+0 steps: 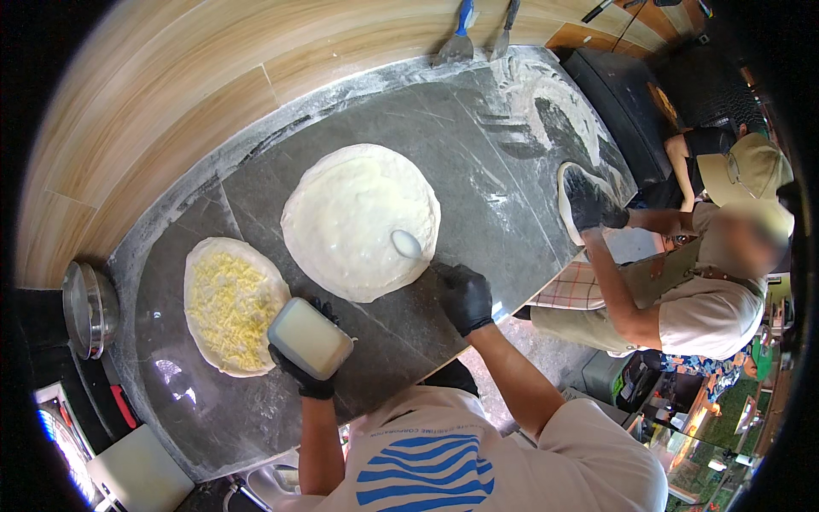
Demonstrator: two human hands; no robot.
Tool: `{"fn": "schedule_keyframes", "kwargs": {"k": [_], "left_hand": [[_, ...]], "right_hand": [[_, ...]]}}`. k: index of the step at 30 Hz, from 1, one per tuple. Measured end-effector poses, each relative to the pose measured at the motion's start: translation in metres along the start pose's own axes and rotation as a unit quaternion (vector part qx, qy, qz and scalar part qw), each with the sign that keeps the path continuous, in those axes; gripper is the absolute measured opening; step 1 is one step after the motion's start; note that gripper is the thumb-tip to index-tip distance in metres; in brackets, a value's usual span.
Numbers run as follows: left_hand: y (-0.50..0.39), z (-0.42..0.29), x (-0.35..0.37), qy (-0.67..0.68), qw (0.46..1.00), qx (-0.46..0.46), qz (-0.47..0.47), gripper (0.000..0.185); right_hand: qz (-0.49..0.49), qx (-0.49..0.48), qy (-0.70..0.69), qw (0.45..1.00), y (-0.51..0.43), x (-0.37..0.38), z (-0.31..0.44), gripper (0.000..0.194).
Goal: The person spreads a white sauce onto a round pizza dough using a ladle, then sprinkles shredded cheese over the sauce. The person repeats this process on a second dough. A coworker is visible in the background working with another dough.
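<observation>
My left hand (315, 385), in a black glove, grips a rectangular plastic container (311, 339) with white sauce in it. It is held over the right edge of a smaller round of dough (281, 281) topped with shredded yellow cheese (225, 304). My right hand (467, 299), also gloved in black, is closed around a spoon whose handle is mostly hidden. The bowl of the spoon (406, 244) rests against or just above a large dough round (358, 221), near its lower right edge. White sauce coats most of that round and looks wet and glossy.
A co-worker's gloved hands (592, 201) handle another dough piece (566, 205) at the right end of the grey stone counter (409, 320). Loose flour (550, 96) covers the far right corner. Two scrapers (456, 48) lean on the wall. Metal bowls (96, 310) stand at left.
</observation>
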State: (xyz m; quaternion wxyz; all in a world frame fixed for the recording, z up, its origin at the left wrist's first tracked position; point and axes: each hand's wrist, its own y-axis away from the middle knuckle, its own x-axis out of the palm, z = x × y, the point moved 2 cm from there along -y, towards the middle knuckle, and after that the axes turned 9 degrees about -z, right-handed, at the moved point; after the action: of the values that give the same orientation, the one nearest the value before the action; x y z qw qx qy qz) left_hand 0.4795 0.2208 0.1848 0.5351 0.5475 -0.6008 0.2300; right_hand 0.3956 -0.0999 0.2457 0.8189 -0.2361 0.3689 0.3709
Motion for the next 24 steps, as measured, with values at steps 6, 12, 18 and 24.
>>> {"fn": "schedule_keyframes", "kwargs": {"k": [6,12,18,24], "left_hand": [[-0.003,-0.006,-0.003,-0.058,0.997,-0.005,0.057,0.084],[0.005,0.001,0.009,0.001,0.998,-0.019,-0.052,0.092],[0.004,0.0,0.008,0.033,0.997,-0.026,-0.058,0.096],[0.002,0.001,0.005,-0.021,1.0,-0.012,0.003,0.096]], "right_hand": [[-0.036,0.006,0.058,0.998,-0.062,-0.007,-0.003,0.023],[-0.08,-0.079,0.035,0.993,-0.088,0.013,0.019,0.023],[0.013,-0.098,0.012,0.995,-0.06,0.039,0.052,0.023],[-0.023,-0.046,0.043,0.998,-0.096,0.022,0.031,0.027]]}}
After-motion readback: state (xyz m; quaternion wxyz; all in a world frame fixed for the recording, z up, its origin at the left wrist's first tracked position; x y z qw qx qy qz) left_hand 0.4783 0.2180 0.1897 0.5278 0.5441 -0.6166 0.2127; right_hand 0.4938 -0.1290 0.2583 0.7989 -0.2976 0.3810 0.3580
